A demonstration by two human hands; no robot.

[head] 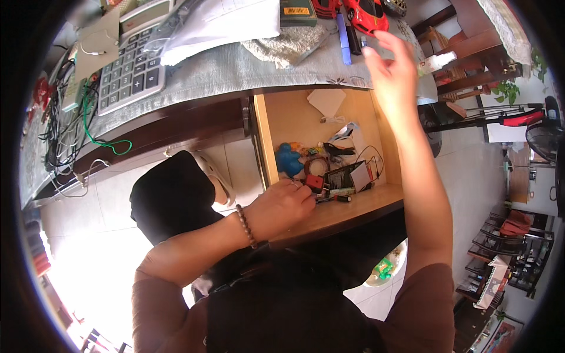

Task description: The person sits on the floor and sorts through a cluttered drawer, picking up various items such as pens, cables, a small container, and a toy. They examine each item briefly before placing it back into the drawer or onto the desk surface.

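My left hand (287,204) reaches over the front left of an open wooden drawer (353,203), its fingertips among the small items beside a red block-like object (314,182); whether it grips anything is hidden. Raised over the right end of the desk, my right hand (393,66) has thumb and forefinger near a small blue-and-silver capped item (364,42); I cannot tell if they touch it. Left of it lie a blue marker (344,40) and a black pen (352,39). The drawer holds a blue figure (289,159), a tape roll (318,167), a screwdriver-like tool (342,198) and cables.
On the cloth-covered desk are a large calculator (132,66), white papers (229,22), a grey cloth (287,44), a red toy car (366,16) and tangled cables (59,128). A spray bottle (437,62) stands at right. A bin (388,267) is below the drawer.
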